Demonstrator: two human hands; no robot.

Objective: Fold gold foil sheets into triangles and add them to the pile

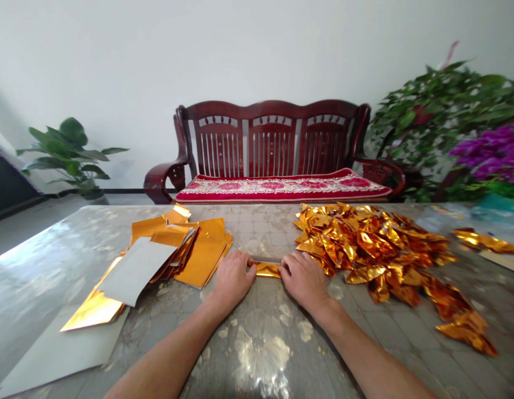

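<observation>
Between my hands a narrow folded strip of gold foil paper (267, 270) lies at the middle of the table. My left hand (235, 272) is closed over its left end, thumb and fingers pressed together. At the strip's right end my right hand (303, 277) grips it the same way. The ends of the strip are hidden under my fingers. Left of my hands lies a loose stack of flat gold foil sheets (205, 249), some with the pale grey back (136, 266) upward. A large heap of folded gold foil pieces (365, 238) spreads to the right.
The table (257, 343) has a shiny, flower-patterned cover. A plain grey sheet (61, 354) lies at the left. Clear plastic (443, 216) rests at the far right. Beyond the table stand a dark red wooden bench (271, 144), a potted plant (70, 149) and purple flowers (493, 152).
</observation>
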